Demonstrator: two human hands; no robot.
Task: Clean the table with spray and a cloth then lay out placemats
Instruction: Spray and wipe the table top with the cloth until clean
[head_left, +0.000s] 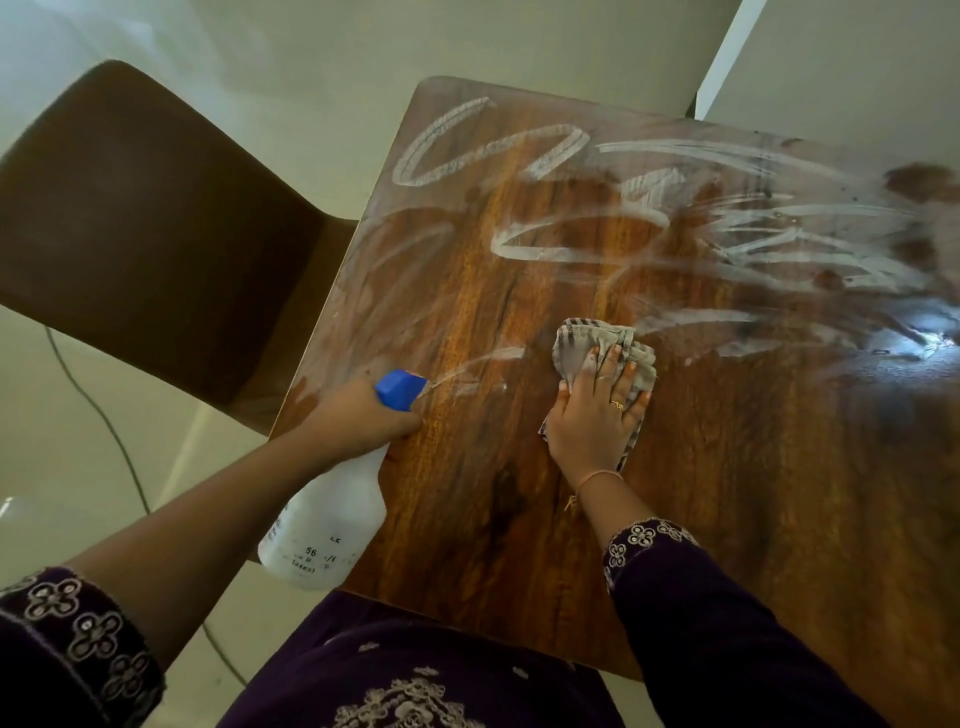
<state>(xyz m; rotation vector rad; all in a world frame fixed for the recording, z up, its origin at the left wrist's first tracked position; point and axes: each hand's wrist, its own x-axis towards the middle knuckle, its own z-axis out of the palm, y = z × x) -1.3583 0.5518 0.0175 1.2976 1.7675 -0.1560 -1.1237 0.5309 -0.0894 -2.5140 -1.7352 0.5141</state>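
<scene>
Table (727, 467): wooden. White streaks (571, 249) cross the far half, the near half is bare, and the right edge is cut off.
Chair (156, 234): brown, tight against the left edge.
Spray bottle (327, 530): overhangs the near-left edge. Left hand (363, 415) grips its neck; trigger hidden.
Cloth (582, 343): mid-table. Right hand (597, 415) presses flat on it, fingers spread.

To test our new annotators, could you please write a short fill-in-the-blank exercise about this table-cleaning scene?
1. The left hand grips a spray bottle whose nozzle is ____ in colour.
2. The right hand presses flat on a ____ lying on the table.
3. The foamy streaks on the wood are ____ in colour.
4. A brown ____ stands beside the table's left edge.

Missing words: blue; cloth; white; chair.
</scene>
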